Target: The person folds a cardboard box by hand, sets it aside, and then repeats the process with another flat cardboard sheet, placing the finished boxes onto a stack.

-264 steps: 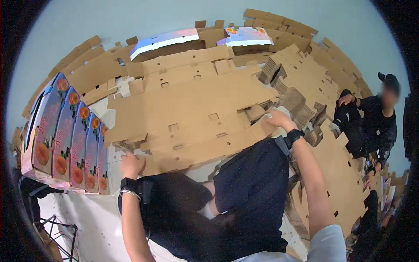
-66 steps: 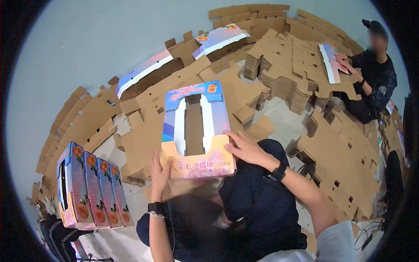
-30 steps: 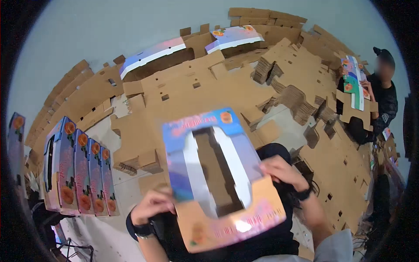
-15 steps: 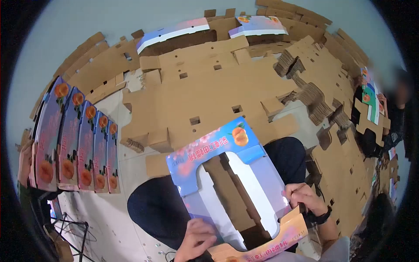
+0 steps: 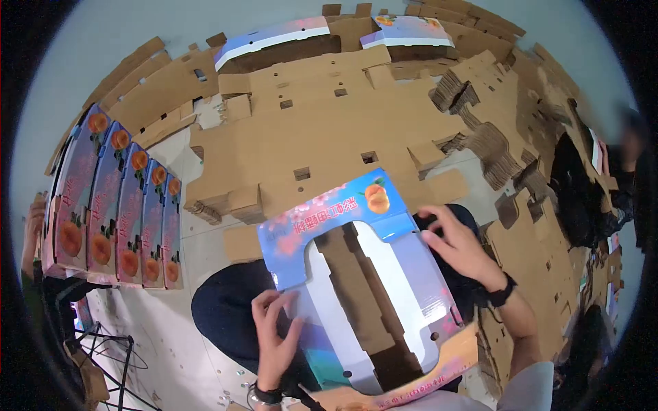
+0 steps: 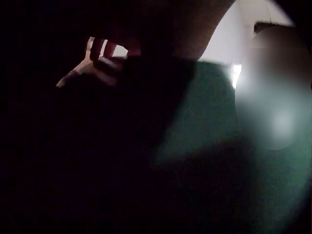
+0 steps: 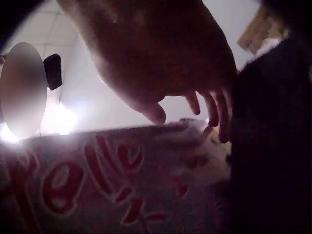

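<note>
- Here's the printed box (image 5: 428,281), lying askew across your lap (image 5: 229,308), blue end away from you, orange end towards your body. The lap probably serves as a work surface, leaving both long sides within reach.
- Your left hand (image 5: 274,335) is at the box's left edge, fingers bent, thumb standing apart from them, nothing gripped; whether the fingertips touch the card, I cannot tell, and the left wrist view is too dark to help.
- Over to your right hand (image 5: 456,246): fingers loose and spread by the far right corner, thumb apart, clamped on nothing. With a hand on each side, the box looks easy to steady or turn.
- Now the orange end panel (image 5: 449,359): it stands off at the right corner, and two round holes show in the side panels near it, so that end seems not fully seated.
- To your left, finished-looking boxes (image 5: 130,222) stand on edge in a row, likely to save space.
- Ahead, flat cardboard sheets (image 5: 274,154) lie spread and piled within view, presumably stock kept close by; two printed sheets (image 5: 274,41) sit beyond them.
</note>
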### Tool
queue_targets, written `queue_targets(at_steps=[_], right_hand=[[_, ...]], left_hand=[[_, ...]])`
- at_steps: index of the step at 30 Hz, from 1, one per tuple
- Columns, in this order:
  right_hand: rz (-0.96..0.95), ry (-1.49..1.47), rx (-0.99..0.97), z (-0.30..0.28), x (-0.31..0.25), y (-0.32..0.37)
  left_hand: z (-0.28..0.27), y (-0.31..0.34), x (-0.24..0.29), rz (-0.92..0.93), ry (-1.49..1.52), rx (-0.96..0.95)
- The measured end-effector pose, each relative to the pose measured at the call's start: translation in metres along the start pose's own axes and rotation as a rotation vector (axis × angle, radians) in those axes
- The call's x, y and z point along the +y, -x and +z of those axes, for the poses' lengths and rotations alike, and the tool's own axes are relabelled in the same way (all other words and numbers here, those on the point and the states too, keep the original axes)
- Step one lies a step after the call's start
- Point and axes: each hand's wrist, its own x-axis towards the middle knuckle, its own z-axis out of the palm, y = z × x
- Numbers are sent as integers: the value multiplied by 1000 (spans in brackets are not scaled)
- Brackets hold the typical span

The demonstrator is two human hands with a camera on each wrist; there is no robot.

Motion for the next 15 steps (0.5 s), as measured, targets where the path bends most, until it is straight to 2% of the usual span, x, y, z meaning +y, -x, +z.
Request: queue_targets(at_steps=[2,3,5,6,9,11,15], right_hand=[[-232,2,151,28,14,-10],[-238,4,153,34,17,-14],[-158,-191,62,41,20,-20],[-157,-196,58,41,19,-20],[-106,-63,111,34,7,-23],[45,32,83,32,4,-27],[57,209,135,35,6,-25]], left_hand=[[23,2,-3,-31,-50,84],[31,3,-4,-66,-63,77],[35,2,-1,-69,-109,64],[36,2,2,-72,-108,83],[39,5,-12,-98,-143,8],[38,1,-4,-132,-104,27],[33,-4,10,-260,-32,22]])
